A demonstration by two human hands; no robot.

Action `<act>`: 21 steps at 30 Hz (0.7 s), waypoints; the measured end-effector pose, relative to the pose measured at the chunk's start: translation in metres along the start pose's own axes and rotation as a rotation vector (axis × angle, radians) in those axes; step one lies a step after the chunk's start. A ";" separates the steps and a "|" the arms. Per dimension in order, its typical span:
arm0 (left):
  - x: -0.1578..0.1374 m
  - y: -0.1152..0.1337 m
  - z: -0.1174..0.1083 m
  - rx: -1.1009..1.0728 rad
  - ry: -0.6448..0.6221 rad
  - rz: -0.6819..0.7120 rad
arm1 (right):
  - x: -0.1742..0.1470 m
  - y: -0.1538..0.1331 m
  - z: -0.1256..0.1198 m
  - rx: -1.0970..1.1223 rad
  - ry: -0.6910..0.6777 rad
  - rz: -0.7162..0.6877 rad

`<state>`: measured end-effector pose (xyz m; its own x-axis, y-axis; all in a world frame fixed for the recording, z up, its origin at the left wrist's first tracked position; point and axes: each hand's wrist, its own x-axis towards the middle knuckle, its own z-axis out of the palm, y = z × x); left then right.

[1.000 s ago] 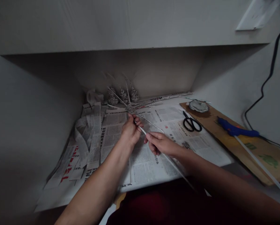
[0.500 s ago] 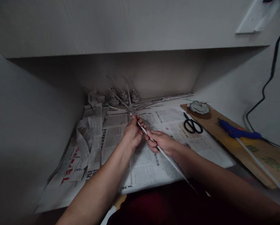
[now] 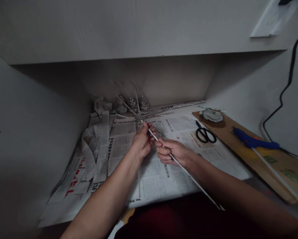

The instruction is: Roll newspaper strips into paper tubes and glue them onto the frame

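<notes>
A thin rolled-paper stick [image 3: 188,174] slants from the middle of the table toward my lap. Near its upper end my left hand [image 3: 144,141] is closed, pinching it between thumb and fingers. My right hand [image 3: 172,152] is closed around the same stick a little lower down. Just beyond my left fingertips is a small woven paper piece [image 3: 139,117], with several paper strands spreading out from it. My fingers partly hide where the stick meets that piece.
Newspaper sheets [image 3: 153,186] cover the table, with paper strips [image 3: 89,149] heaped at left. Behind stand three woven paper cones [image 3: 120,104] beside long paper sticks [image 3: 176,105]. To the right are black scissors [image 3: 205,135], cardboard [image 3: 270,166], a blue glue gun [image 3: 254,139] and a crumpled grey piece [image 3: 213,115].
The stick's lower end has swung slightly to the right and shows more clearly. Both hands keep their hold, with my right fingers shifted slightly along it. The view has moved a little.
</notes>
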<state>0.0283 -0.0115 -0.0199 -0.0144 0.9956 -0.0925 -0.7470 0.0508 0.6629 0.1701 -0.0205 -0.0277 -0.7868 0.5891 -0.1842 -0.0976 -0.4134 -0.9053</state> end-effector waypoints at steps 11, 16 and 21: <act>0.000 -0.001 -0.001 0.013 -0.039 -0.045 | 0.002 0.004 -0.003 0.045 0.013 0.009; 0.001 -0.001 -0.002 0.065 0.013 0.006 | -0.002 0.007 -0.004 -0.365 0.278 -0.174; -0.001 0.000 0.000 0.023 -0.033 -0.044 | -0.006 0.005 -0.002 -0.149 0.106 -0.050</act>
<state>0.0283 -0.0125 -0.0196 0.0401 0.9944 -0.0977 -0.7309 0.0959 0.6757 0.1756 -0.0246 -0.0321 -0.7140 0.6793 -0.1698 -0.0372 -0.2789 -0.9596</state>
